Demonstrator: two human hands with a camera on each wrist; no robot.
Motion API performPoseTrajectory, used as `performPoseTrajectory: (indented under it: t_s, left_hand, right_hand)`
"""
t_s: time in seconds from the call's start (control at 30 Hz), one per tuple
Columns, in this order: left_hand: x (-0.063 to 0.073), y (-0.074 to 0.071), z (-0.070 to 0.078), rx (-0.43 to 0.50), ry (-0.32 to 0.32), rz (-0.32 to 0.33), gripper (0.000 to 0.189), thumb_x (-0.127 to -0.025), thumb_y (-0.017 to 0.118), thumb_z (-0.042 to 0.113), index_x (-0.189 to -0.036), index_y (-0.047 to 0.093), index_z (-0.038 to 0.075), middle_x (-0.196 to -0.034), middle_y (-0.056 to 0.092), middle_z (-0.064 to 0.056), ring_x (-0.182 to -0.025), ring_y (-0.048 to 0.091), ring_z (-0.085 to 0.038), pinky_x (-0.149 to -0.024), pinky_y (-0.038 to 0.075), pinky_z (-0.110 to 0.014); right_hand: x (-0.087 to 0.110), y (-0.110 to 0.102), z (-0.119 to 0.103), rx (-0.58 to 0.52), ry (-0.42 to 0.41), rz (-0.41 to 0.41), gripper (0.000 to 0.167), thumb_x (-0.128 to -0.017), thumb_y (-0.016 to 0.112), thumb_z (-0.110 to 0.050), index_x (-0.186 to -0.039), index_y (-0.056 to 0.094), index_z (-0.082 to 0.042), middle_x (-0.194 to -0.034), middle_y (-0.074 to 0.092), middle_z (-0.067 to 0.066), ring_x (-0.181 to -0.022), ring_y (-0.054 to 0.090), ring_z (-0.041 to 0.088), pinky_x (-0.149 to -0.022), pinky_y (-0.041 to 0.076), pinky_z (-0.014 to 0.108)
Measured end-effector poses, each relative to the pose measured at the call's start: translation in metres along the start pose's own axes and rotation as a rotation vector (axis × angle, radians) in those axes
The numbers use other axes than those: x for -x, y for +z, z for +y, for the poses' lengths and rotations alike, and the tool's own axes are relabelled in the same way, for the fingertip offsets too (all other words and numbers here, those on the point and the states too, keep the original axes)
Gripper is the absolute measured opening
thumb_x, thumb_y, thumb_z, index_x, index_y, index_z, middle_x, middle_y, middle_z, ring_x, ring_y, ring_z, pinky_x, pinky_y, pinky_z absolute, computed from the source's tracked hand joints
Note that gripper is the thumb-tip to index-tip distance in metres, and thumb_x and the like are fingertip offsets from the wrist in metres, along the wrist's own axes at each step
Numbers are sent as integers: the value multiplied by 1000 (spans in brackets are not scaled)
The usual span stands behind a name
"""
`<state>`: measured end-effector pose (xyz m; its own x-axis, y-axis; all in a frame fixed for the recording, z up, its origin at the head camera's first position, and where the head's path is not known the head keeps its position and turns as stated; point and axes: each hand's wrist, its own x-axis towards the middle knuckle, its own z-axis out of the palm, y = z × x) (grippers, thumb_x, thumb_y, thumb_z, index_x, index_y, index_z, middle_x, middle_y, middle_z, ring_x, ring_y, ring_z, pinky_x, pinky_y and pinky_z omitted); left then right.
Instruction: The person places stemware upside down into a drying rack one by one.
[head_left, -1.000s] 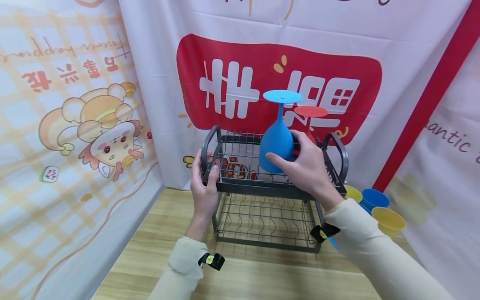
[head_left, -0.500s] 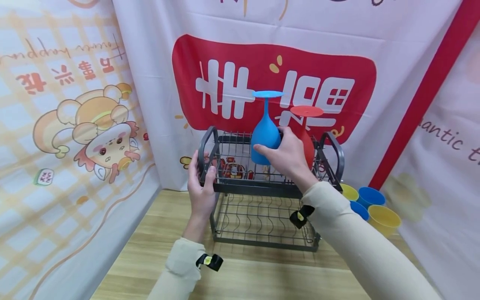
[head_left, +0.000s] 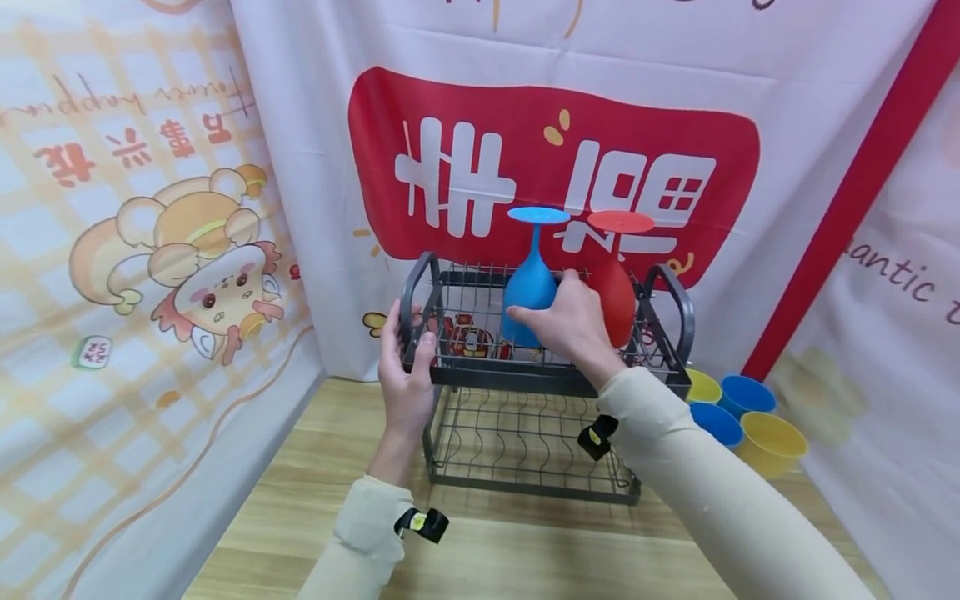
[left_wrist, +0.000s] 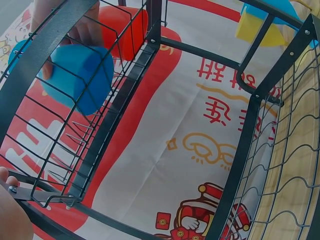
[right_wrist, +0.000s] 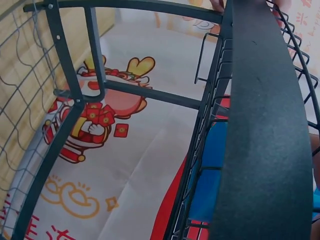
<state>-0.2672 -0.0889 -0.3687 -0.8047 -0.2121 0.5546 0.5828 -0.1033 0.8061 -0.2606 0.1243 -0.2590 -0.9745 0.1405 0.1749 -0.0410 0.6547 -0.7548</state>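
Note:
A two-tier black wire dish rack (head_left: 510,377) stands on the wooden table. My left hand (head_left: 405,383) grips the left end of its upper tier, with the thumb in front. My right hand (head_left: 573,321) holds a blue goblet (head_left: 527,287) upside down by the bowl, its foot on top and its rim down at the upper tier's wires. Just to the right stands an upside-down red goblet (head_left: 615,300), partly behind my right hand. In the left wrist view, the blue goblet (left_wrist: 80,75) shows through the wires.
Several cups, including a blue cup (head_left: 716,423) and a yellow cup (head_left: 772,442), stand on the table to the right of the rack. The wavy wire lower tier (head_left: 525,433) lies beneath. Printed cloth (head_left: 300,167) hangs behind and at both sides.
The blue goblet has moved left, away from in front of the red one, and then down to the upper tier in my right hand. My left hand keeps its grip on the rack.

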Motion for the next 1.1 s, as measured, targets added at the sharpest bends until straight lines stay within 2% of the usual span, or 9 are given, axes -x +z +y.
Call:
performPoseTrajectory:
  t_s: [0.17, 0.4, 0.57, 0.7, 0.93, 0.97, 1.1]
  left_hand:
    - [-1, 1, 0, 11, 11, -1, 59, -108, 56, 17, -164, 36, 24, -157, 55, 5, -153, 47, -25, -116, 48, -21]
    - [0, 2, 1, -19, 9, -1, 60, -109, 56, 19, -164, 36, 24, -157, 56, 7, -150, 51, -18, -117, 47, -21]
    - [-1, 0, -1, -22, 4, 2, 59, -109, 56, 19, -164, 36, 24, -158, 56, 7, -150, 51, -19, -116, 48, -22]
    - [-1, 0, -1, -22, 2, 2, 59, -109, 56, 19, -164, 36, 25, -158, 55, 7, -151, 50, -21, -116, 48, -20]
    - [1, 0, 1, -28, 6, 3, 59, -108, 56, 19, -164, 36, 26, -157, 56, 8, -150, 51, -21, -116, 48, -21]
    - [1, 0, 0, -33, 6, 4, 59, -108, 56, 19, -164, 36, 26, -156, 56, 9, -150, 51, -20, -117, 48, -22]
    - [0, 0, 0, -35, 3, 3, 59, -109, 56, 20, -164, 36, 25, -159, 55, 0, -150, 52, -20, -118, 48, -25]
  right_hand:
    - [0, 0, 0, 8, -7, 4, 84, -90, 83, -41, -153, 40, -7, -151, 59, 17, -130, 64, 44, -102, 58, 62]
    - [2, -1, 0, 27, -25, 42, 88, -89, 84, -42, -155, 38, -7, -153, 56, 18, -133, 61, 44, -103, 57, 63]
    - [13, -5, -1, 36, -97, 102, 91, -89, 84, -44, -157, 37, -6, -151, 56, 19, -132, 61, 41, -102, 58, 62]
    - [26, -14, 3, 4, -163, 150, 87, -90, 83, -44, -156, 41, -6, -148, 59, 18, -128, 63, 39, -100, 61, 57]
    - [48, -39, 27, -72, -300, 285, 71, -93, 81, -41, -148, 52, -7, -138, 68, 14, -121, 69, 32, -99, 63, 51]
    - [51, -43, 32, -80, -323, 314, 69, -93, 81, -40, -148, 53, -7, -137, 69, 13, -120, 70, 30, -98, 63, 49]
    - [64, -60, 52, -93, -366, 420, 64, -94, 81, -37, -148, 56, -12, -137, 69, 9, -119, 68, 23, -94, 59, 23]
